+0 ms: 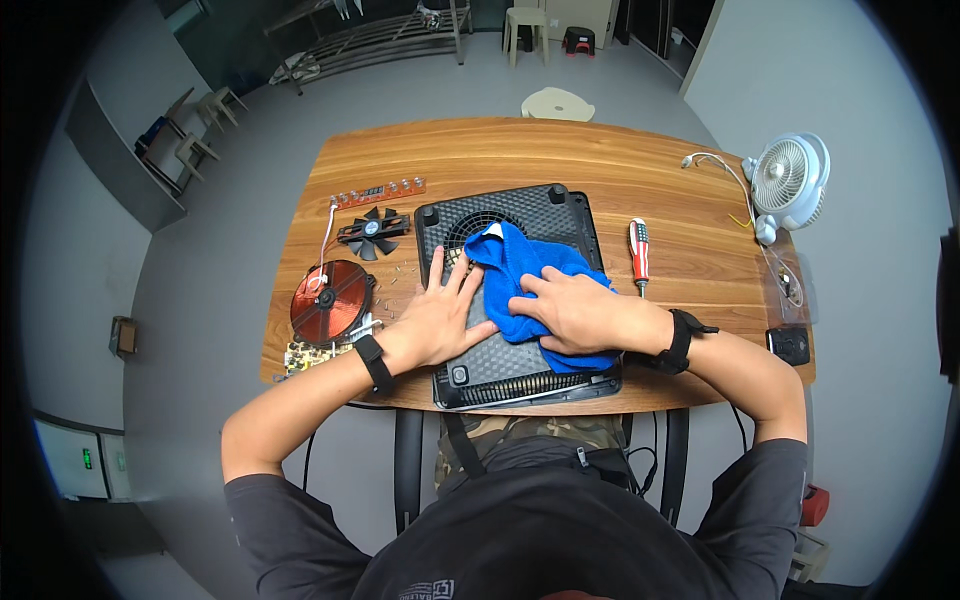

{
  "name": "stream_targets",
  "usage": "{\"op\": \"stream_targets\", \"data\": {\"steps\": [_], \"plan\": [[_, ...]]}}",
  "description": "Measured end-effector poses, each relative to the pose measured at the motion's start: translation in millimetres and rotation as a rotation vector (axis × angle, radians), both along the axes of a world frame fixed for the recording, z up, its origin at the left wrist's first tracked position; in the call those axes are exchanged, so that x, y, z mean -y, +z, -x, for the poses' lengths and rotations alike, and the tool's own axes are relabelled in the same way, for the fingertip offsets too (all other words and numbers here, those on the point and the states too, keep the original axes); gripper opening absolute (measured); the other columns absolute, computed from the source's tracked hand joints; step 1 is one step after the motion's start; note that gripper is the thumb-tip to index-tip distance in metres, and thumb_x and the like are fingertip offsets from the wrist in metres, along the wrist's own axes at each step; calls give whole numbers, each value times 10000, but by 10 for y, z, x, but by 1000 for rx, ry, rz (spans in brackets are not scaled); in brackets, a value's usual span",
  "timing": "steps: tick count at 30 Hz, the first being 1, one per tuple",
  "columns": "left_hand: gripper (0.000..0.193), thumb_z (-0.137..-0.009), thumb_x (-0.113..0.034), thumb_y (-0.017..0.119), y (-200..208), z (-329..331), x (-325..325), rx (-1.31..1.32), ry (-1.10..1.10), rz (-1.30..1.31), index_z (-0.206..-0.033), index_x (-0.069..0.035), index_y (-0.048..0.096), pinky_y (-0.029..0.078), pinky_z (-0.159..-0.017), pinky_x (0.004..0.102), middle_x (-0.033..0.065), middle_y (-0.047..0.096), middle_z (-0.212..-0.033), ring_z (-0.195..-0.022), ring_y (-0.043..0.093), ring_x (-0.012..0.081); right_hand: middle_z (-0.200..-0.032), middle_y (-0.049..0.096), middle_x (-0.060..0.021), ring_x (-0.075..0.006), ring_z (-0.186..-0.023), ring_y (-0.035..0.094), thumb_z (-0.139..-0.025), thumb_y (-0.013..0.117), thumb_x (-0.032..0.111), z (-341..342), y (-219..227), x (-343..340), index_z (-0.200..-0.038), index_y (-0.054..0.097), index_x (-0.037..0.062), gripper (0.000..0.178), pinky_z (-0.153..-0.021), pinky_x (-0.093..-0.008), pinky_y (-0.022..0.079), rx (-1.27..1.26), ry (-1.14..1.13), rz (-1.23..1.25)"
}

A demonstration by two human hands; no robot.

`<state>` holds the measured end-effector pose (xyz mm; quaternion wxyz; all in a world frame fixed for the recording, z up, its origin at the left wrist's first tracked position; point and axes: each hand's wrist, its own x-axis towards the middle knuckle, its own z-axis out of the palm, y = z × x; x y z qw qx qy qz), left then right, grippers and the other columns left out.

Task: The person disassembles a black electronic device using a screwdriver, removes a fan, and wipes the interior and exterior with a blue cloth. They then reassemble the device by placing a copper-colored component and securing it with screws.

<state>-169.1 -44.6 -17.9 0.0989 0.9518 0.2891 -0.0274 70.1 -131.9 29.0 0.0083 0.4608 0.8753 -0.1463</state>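
Observation:
The black plastic base of an induction cooker [455, 215], with a round fan grille and small feet, lies on the table in front of me. My left hand [440, 315] rests on its left part with the fingers spread out, holding nothing. A crumpled blue cloth [515, 275] covers much of the middle and right of the base. My right hand [572, 308] grips the cloth with bent fingers and presses it down onto the base. Part of the grille is hidden under the cloth.
To the left lie a copper coil [335, 300], a black fan [373, 234], a circuit board [312, 357], a control strip [378, 193] and several loose screws [400, 272]. On the right are a red-handled screwdriver [639, 250], a white desk fan [788, 180] and a black box [788, 346].

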Motion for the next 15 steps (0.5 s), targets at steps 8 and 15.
{"op": "stream_targets", "data": {"steps": [8, 15], "plan": [[940, -973, -614, 543, -19, 14, 9, 58, -9, -26, -1555, 66, 257, 304, -1175, 628, 357, 257, -1575, -1461, 152, 628, -1245, 576, -192, -401, -1119, 593, -836, 764, 213, -33, 11, -321, -1342, 580, 123, 546, -902, -488, 554, -14, -84, -15], [938, -973, -607, 547, -5, 0, 14, 45, -22, -51, -1553, 71, 256, 315, -1165, 638, 362, 252, -1577, -1457, 152, 636, -1217, 545, -160, -386, -1125, 572, -839, 753, 215, -72, -50, -360, -1319, 560, 143, 523, -899, -492, 541, -19, -76, 17]]}}
